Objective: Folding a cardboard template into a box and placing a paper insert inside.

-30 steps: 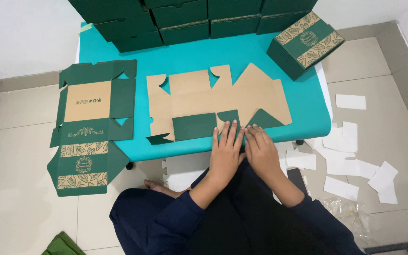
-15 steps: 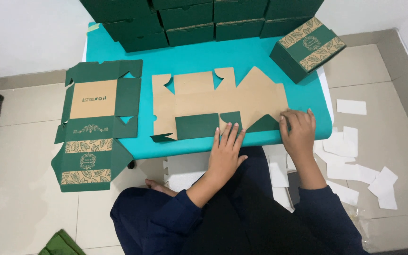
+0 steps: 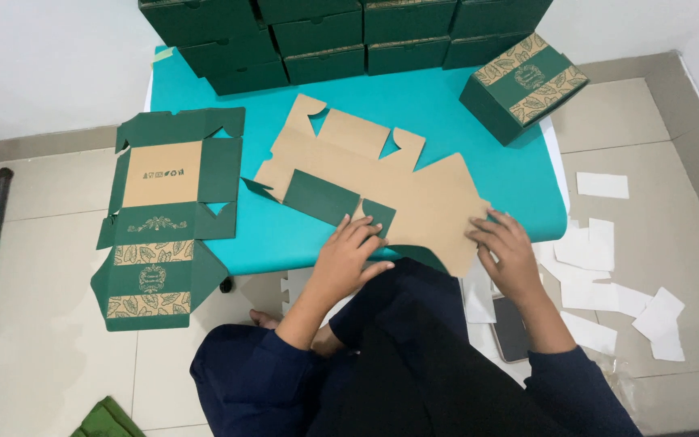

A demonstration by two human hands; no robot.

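- The blank (image 3: 382, 182), a flat die-cut box sheet lying brown side up, sits skewed across the near half of the teal table (image 3: 446, 105), its near-right corner hanging over the near edge above your lap.
- Your left hand (image 3: 349, 255) lies flat with fingers together, pressing a green flap (image 3: 321, 197) folded onto the sheet at the near edge; it grips nothing.
- Your right hand (image 3: 507, 251) has its fingers spread on the blank's right end near the table's right edge, pinning it rather than grasping it.
- By my reading you are creasing the first flaps; the next fold needs the sheet held square so it cannot slide off the near edge.
- Room: bare teal beyond the blank on the far right, up to the finished box (image 3: 523, 85) at the far right corner; stacked boxes (image 3: 349, 32) line the far edge.
- A pile of flat blanks (image 3: 167, 218) overhangs the left edge.
- Paper scraps (image 3: 608, 259) and a phone (image 3: 511, 328) lie on the floor to your right.
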